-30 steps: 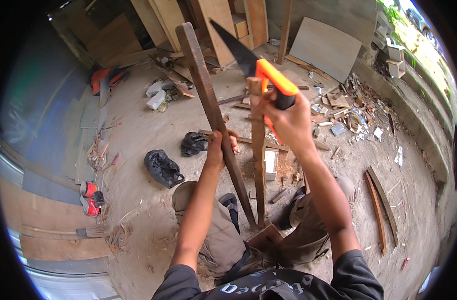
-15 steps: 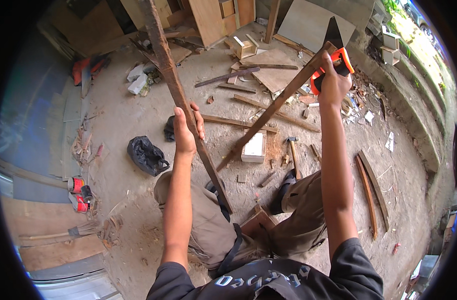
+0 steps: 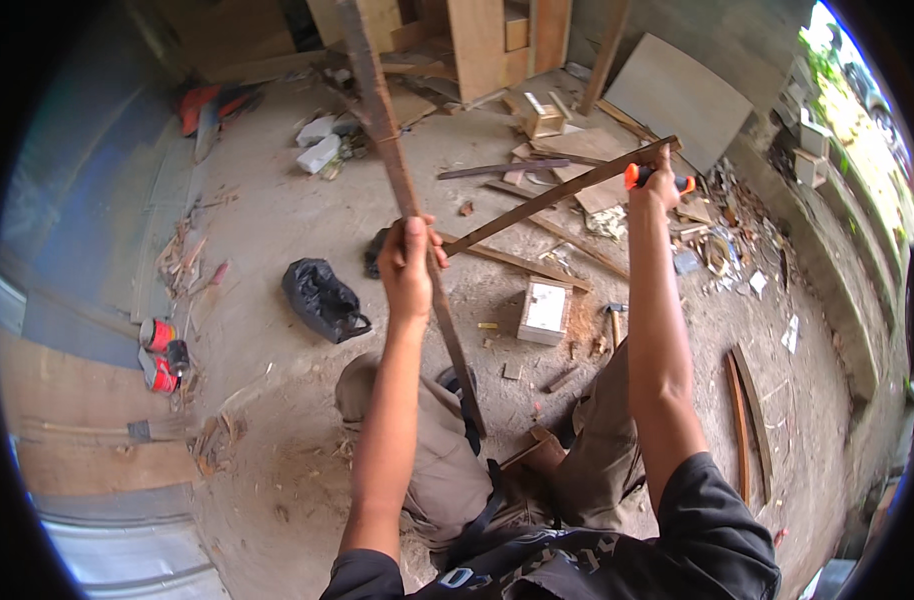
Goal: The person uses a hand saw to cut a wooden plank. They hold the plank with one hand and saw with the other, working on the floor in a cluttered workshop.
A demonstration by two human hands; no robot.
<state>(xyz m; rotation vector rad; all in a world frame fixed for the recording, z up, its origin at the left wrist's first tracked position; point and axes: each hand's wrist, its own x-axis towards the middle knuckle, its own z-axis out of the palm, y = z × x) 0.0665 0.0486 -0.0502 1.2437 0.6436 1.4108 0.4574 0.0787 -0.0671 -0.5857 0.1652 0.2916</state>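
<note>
My left hand (image 3: 409, 268) is closed around a long, rough brown wooden strip (image 3: 387, 130), which stands tilted with its lower end between my legs. Held out at the right, my right hand (image 3: 657, 190) grips the orange and black handle (image 3: 685, 185) of a handsaw, whose blade cannot be made out now. The same hand also holds the end of a second wooden strip (image 3: 547, 202), which slants down toward my left hand. A white-topped wooden block (image 3: 545, 308) lies on the floor below, with a hammer (image 3: 615, 325) beside it.
A black plastic bag (image 3: 322, 300) lies left of my knees. Wooden strips (image 3: 742, 425) rest on the floor at right, near concrete steps (image 3: 837, 300). Boards and offcuts lie ahead, by a leaning grey panel (image 3: 677, 95). Red cans (image 3: 159, 350) stand at far left.
My right hand has turned the saw, so its blade no longer shows. The second strip now lies flatter, its low end raised toward my left hand. The view has shifted slightly.
</note>
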